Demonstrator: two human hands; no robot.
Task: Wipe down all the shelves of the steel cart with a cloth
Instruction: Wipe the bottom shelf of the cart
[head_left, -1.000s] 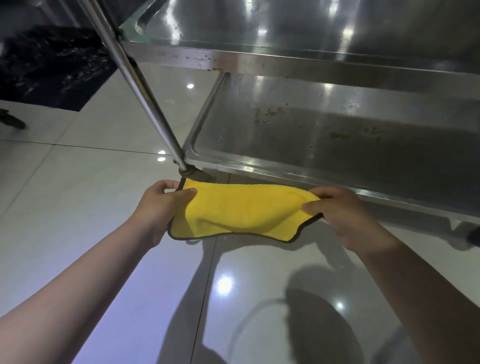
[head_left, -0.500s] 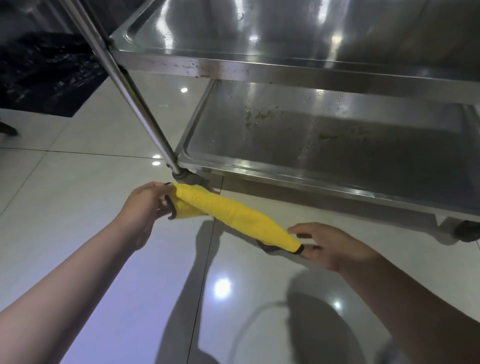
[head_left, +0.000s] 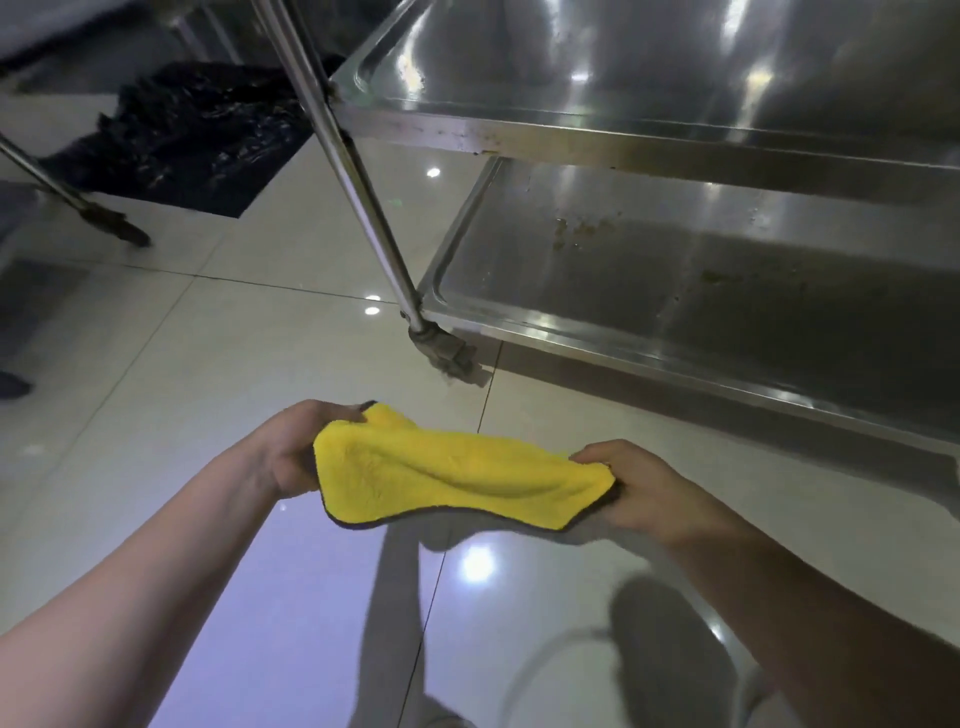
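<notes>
Both grips pinching opposite ends of soft yellow microfibre cloth (head_left: 457, 480), left hand (head_left: 291, 449) and right hand (head_left: 644, 491), cloth slack above glossy tiled floor (head_left: 156, 395), near stained lower shelf of steel cart (head_left: 727, 291).

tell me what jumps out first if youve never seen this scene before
The bright yellow cloth stands out, stretched low in the middle between the left hand and the right hand above the glossy tiled floor. To the right, the steel cart shows brownish spots on its lower shelf.
</notes>
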